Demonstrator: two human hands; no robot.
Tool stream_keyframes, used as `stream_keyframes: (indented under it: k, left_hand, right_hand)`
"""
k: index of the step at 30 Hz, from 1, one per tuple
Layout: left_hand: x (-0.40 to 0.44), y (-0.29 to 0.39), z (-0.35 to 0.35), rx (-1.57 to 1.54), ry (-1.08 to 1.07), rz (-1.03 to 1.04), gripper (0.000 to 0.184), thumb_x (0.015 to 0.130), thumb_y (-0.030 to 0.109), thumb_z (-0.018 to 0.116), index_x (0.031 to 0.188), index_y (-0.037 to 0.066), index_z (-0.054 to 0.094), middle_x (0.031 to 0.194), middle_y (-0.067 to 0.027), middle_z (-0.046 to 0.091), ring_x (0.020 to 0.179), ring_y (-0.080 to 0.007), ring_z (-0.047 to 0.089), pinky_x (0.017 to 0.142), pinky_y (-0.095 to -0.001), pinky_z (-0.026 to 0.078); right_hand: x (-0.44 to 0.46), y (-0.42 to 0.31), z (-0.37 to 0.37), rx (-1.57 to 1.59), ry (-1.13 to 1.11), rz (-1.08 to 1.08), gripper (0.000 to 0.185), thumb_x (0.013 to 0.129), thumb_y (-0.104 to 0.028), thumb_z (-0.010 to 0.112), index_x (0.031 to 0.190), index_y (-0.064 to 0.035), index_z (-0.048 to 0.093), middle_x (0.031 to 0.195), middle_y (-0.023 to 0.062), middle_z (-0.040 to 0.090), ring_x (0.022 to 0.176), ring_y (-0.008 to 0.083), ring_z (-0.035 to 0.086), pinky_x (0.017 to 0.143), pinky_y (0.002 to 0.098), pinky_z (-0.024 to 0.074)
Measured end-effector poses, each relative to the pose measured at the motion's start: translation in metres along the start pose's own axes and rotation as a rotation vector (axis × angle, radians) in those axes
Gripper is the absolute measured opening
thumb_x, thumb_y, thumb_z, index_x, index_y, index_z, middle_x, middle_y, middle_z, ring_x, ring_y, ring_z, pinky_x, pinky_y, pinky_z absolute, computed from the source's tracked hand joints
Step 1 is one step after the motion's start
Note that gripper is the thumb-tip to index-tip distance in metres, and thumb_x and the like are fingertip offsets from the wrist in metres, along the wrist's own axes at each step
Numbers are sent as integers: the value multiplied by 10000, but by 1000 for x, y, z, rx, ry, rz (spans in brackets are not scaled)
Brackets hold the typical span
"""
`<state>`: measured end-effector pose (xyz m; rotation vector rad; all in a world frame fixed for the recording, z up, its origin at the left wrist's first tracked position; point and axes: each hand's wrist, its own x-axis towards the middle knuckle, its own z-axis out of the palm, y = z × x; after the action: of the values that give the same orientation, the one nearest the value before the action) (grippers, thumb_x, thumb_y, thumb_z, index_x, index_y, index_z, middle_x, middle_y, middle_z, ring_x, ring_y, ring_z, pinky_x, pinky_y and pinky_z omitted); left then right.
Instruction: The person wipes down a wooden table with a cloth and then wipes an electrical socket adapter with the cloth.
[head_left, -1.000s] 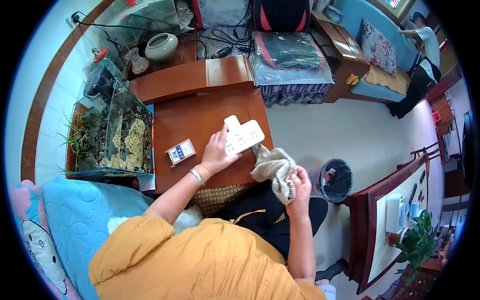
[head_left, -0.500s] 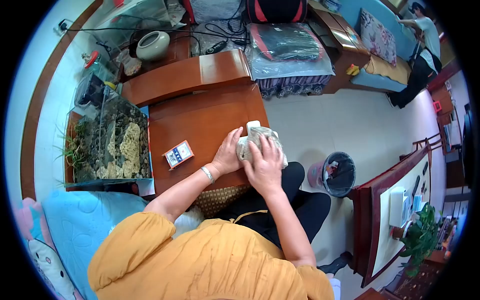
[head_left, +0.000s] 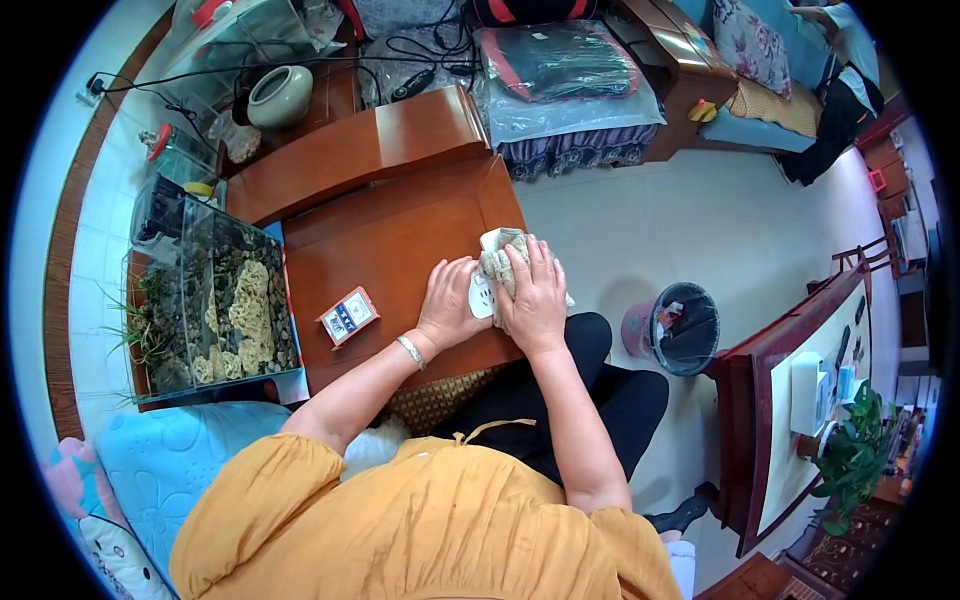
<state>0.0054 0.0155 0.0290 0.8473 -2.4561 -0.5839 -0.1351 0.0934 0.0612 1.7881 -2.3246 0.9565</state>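
Observation:
A white power socket block [head_left: 482, 296] is held over the right edge of the brown wooden table [head_left: 390, 225]. My left hand [head_left: 449, 303] grips its left end, a bracelet on the wrist. My right hand [head_left: 533, 300] presses a crumpled grey-beige cloth [head_left: 497, 264] onto the block's upper face, hiding much of it; the outlets at its left end show. To the left on the table lies a small blue, white and red box [head_left: 349, 316].
A glass tank [head_left: 235, 310] with rocks stands at the left. Beyond the table are a ceramic pot [head_left: 280, 97] and black cables [head_left: 425, 60]. A lined bin [head_left: 687, 330] stands on the floor at right. Another person [head_left: 845, 100] is at the far upper right.
My right hand has brought the cloth from beside my knee onto the socket block and shifted over it, uncovering the left-end outlets. The view has also shifted slightly.

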Motion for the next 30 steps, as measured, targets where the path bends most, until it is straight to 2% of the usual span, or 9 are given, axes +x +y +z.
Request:
stream_keyframes:
  k: [5, 9, 12, 16, 21, 25, 26, 28, 30]
  left_hand:
    - [-2, -8, 8, 32, 21, -1, 705, 688, 315, 746, 1252, 53, 417, 1246, -160, 487, 1232, -326, 432, 1091, -487, 270]
    - [-4, -9, 4, 40, -14, 49, 606, 761, 299, 663, 1272, 80, 422, 1255, -136, 486, 1254, -309, 417, 1100, -468, 260]
    - [-4, -12, 6, 38, -10, 62, 618, 758, 312, 664, 1277, 81, 420, 1259, -135, 484, 1261, -307, 414, 1101, -470, 257]
    - [-4, -6, 1, 69, -18, 56, 634, 759, 340, 671, 1279, 81, 418, 1266, -137, 486, 1265, -311, 409, 1102, -478, 252]
    - [1, 2, -1, 33, 12, 28, 828, 615, 377, 811, 1266, 60, 409, 1249, -154, 494, 1211, -336, 445, 1076, -499, 290]
    - [2, 0, 1, 60, -20, -19, 824, 624, 378, 804, 1263, 49, 399, 1235, -160, 497, 1205, -340, 447, 1076, -496, 290]
    - [1, 0, 1, 60, -22, -20, 824, 624, 378, 804, 1263, 49, 399, 1235, -160, 497, 1205, -340, 447, 1076, -496, 290]
    - [-2, -4, 5, 72, 9, 10, 795, 637, 357, 790, 1262, 55, 401, 1233, -156, 497, 1212, -336, 442, 1081, -493, 281]
    - [-2, -7, 8, 81, 21, 22, 784, 645, 355, 782, 1264, 62, 401, 1233, -151, 496, 1216, -331, 439, 1083, -490, 278]
  right_hand:
    - [-18, -23, -2, 27, 0, 34, 532, 777, -215, 669, 1278, -110, 524, 1404, 203, 401, 1319, 397, 352, 1073, 503, 282]
    - [-50, -35, -8, 89, -52, -62, 509, 728, -162, 680, 1220, -115, 555, 1370, 166, 446, 1282, 372, 408, 1045, 485, 327]
    - [-61, -36, -15, 119, -89, -80, 521, 722, -167, 688, 1223, -118, 555, 1370, 164, 448, 1281, 366, 411, 1038, 472, 340]
    - [-50, -26, -10, 50, 8, -148, 451, 755, -171, 668, 1197, -132, 586, 1316, 138, 510, 1237, 320, 475, 1004, 451, 372]
    - [-10, -4, -2, -89, 127, -106, 387, 813, -176, 596, 1200, -163, 606, 1301, 131, 534, 1222, 287, 501, 998, 438, 375]
    - [0, 2, 6, -100, 97, -6, 551, 747, -145, 652, 1287, -159, 542, 1337, 131, 499, 1280, 299, 441, 1038, 451, 333]
    - [-5, -1, 8, -100, 96, -5, 551, 747, -145, 652, 1287, -159, 542, 1337, 131, 499, 1280, 299, 441, 1038, 451, 333]
    - [-18, -12, 4, 8, 101, 2, 417, 825, -134, 566, 1241, -147, 574, 1321, 132, 515, 1258, 281, 468, 1031, 442, 341]
    - [-33, -21, -1, 8, 82, -4, 415, 824, -129, 569, 1238, -141, 577, 1325, 124, 514, 1265, 281, 460, 1031, 448, 340]
